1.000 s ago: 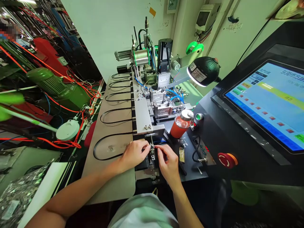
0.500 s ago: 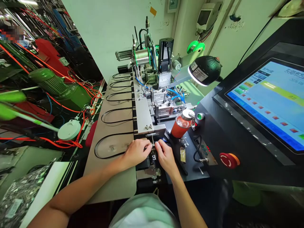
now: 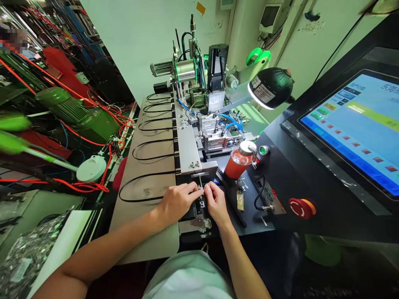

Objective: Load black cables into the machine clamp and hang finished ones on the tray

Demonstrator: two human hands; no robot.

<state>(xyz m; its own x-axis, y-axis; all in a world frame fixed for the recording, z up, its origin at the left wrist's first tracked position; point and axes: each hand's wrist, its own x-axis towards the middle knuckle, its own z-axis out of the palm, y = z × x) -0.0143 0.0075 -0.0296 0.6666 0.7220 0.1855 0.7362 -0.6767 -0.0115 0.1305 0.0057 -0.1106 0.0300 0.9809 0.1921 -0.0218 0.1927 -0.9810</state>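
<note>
Worn: a soft, pale white fabric top (image 3: 187, 279).

The top fills the lower edge at six o'clock, its loose cloth creased and faintly tinted green. A long, smooth bare left forearm (image 3: 93, 245) enters from seven o'clock and ends in a bare left hand (image 3: 177, 203) near the centre. A bare right forearm (image 3: 245, 263) enters from five o'clock and ends in a bare right hand (image 3: 215, 203).

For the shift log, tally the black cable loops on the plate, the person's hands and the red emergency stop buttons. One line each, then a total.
Black cable loops: 5
Hands (left hand, right hand): 2
Red emergency stop buttons: 1
Total: 8
</note>
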